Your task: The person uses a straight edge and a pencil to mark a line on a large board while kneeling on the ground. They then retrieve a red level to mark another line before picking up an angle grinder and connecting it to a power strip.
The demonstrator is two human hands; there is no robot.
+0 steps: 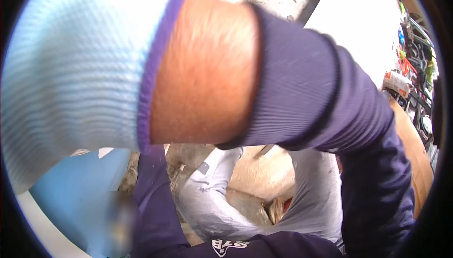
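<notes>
My right arm crosses the whole upper view from the right, very near the camera. Its hand wears a light blue knitted glove point(80, 79) with a purple cuff edge. Bare wrist shows between the glove and the pushed-up navy sleeve point(302, 83). The fingers of my right hand run out past the left edge, so what they hold, if anything, is hidden. My left sleeve point(155, 196) rises from the lower edge and passes behind the glove; my left hand does not show. Beside that sleeve is a smooth blue surface point(80, 187), partly blurred.
My legs in grey trousers point(212, 206) are bent below, over a dusty floor point(259, 173). A bright white surface point(358, 12) lies at the upper right. Along the right edge are a brown board point(406, 126), a white-and-orange container point(396, 84) and cluttered small items.
</notes>
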